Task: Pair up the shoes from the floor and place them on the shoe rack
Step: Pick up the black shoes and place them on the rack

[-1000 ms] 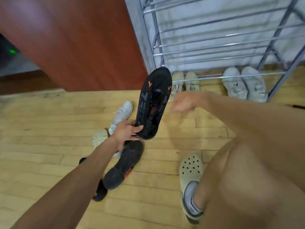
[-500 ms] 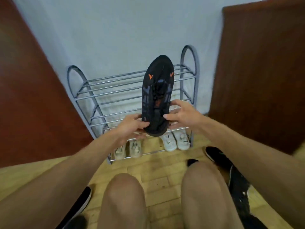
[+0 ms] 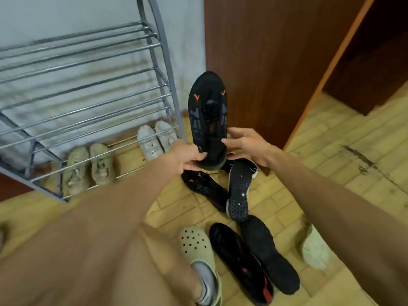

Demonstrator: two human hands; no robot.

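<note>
I hold a black shoe (image 3: pixel 208 111) with orange marks upright, its sole facing me. My left hand (image 3: pixel 184 156) grips its heel from the left, and my right hand (image 3: pixel 247 145) touches its right side with fingers spread. Below it on the floor lies a matching black shoe (image 3: pixel 204 187) with orange marks, partly under a black shoe with a studded sole (image 3: pixel 239 191). The grey metal shoe rack (image 3: pixel 88 89) stands to the left, with a beige pair (image 3: pixel 88 171) and a white pair (image 3: pixel 156 139) on its lowest bars.
Two more black shoes (image 3: pixel 254 259) lie sole up near my foot, which wears a pale clog (image 3: pixel 198 250). A white fuzzy shoe (image 3: pixel 313 252) lies at the right. A brown wooden cabinet (image 3: pixel 265 62) stands behind the held shoe. The floor is light wood.
The view swung right and down, so the rack now sits at the left and the floor pile shows. The shoe stays upright in both hands, now in front of the cabinet.
</note>
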